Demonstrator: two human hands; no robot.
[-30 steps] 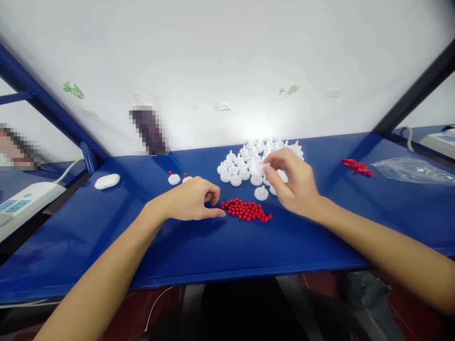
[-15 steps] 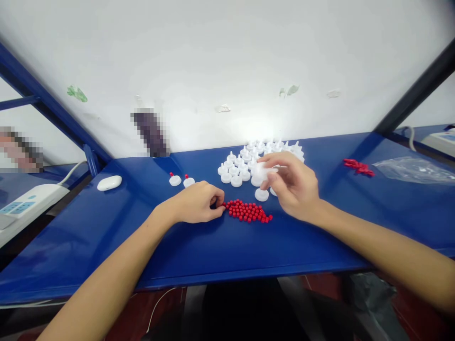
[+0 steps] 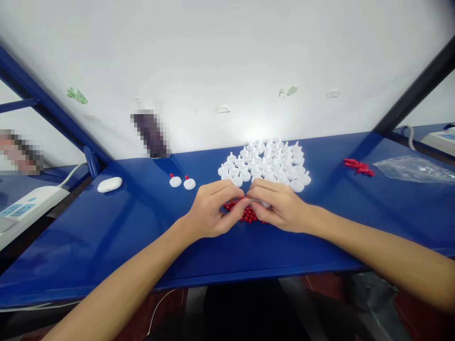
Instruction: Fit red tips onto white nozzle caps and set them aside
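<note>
My left hand (image 3: 218, 208) and my right hand (image 3: 279, 203) meet fingertip to fingertip above a pile of small red caps (image 3: 249, 214). Between my right fingers is a white nozzle cap (image 3: 263, 203), mostly hidden, its spout pointing left. My left thumb and forefinger pinch a small red cap at the spout's tip; the fingers cover nearly all of it. Behind my hands stand many loose white nozzle caps (image 3: 265, 163), spouts up. Left of them, two white nozzle caps (image 3: 189, 183) with red tips lie apart.
The blue table (image 3: 149, 246) carries a white earbud case (image 3: 110, 184) at left and a white power strip (image 3: 31, 208) beyond it. At right lie red pieces (image 3: 359, 167) and a clear plastic bag (image 3: 415, 169). A blurred dark object (image 3: 151, 134) leans on the wall.
My right hand has come down and left with a white nozzle cap from the group. My left hand has moved right from the red pile's edge, and both hands now meet.
</note>
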